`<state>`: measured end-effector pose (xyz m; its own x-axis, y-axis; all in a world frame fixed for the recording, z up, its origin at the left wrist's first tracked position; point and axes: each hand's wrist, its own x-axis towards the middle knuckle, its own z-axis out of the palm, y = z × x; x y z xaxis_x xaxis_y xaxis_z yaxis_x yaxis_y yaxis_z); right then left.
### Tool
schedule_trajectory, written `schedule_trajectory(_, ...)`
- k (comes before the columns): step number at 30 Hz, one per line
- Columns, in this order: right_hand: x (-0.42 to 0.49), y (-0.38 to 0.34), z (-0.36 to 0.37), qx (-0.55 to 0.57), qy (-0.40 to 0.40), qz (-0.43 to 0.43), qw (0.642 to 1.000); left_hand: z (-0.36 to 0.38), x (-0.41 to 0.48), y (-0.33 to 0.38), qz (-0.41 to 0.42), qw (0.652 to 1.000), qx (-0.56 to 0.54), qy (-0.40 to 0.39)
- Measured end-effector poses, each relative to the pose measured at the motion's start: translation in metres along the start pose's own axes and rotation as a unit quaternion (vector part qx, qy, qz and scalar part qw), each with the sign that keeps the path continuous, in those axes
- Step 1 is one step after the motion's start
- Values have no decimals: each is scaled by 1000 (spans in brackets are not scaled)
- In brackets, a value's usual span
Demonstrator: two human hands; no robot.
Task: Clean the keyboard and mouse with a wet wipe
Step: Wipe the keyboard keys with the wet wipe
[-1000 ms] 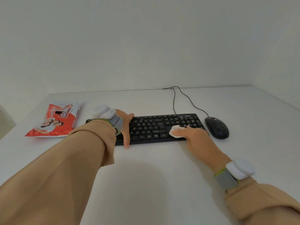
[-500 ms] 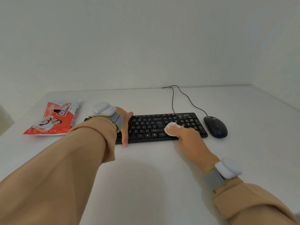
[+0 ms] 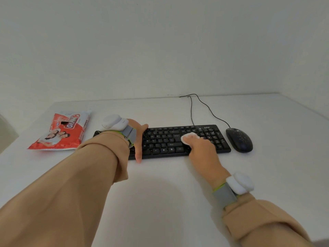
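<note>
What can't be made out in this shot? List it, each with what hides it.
Head view only.
- Left end of the keyboard: behind the left hand and its sleeve.
- Keys under the wet wipe and right hand: covered.
- Most key legends: too small and blurred.
- Where the cables end: lost at the table's far edge.

matt black plastic keyboard (image 3: 165, 139), smooth faintly glossy black plastic mouse (image 3: 239, 139), soft crumpled white wet wipe (image 3: 190, 136), glossy red printed film wipes pack (image 3: 60, 132), smooth matt white table (image 3: 160, 202), tan matt cloth sleeve (image 3: 62, 193), smooth white plastic wrist pod (image 3: 242, 183)
</note>
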<state>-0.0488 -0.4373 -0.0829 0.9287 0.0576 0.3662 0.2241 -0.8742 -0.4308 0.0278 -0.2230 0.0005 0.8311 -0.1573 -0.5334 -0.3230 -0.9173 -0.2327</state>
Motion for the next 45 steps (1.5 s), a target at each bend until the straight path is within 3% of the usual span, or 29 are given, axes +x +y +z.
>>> schedule_trajectory(4, -3, -5, -2, 115, -44, -10, 992, -1, 0, 0, -1, 1000, 5, -6)
schedule_trajectory(7, 11, 0, -22, 139, -53, -15, 989, -2, 0, 0, -9, 1000, 11, -12)
schedule_trajectory(12, 42, 17, -36, 56, 72, 54, 994, -2, 0, 1, -14, 1000, 16, -20)
schedule_trajectory(18, 58, 45, -22, -50, 2, 137, 989, 0, 1, 0, -7, 1000, 17, -10)
schedule_trajectory(30, 39, 56, -28, 22, -50, 1, 998, -2, -2, 2, 14, 1000, 19, 10)
schedule_trajectory(36, 55, 65, -27, -83, -50, 47, 994, 3, 1, -4, 16, 1000, -5, 20)
schedule_trajectory(40, 67, 52, -20, -33, -61, 71, 995, 5, 4, -8, 34, 997, -46, 43)
schedule_trajectory(45, 46, 53, -18, 4, -49, 34, 998, 9, 4, -12, 36, 994, -86, 54)
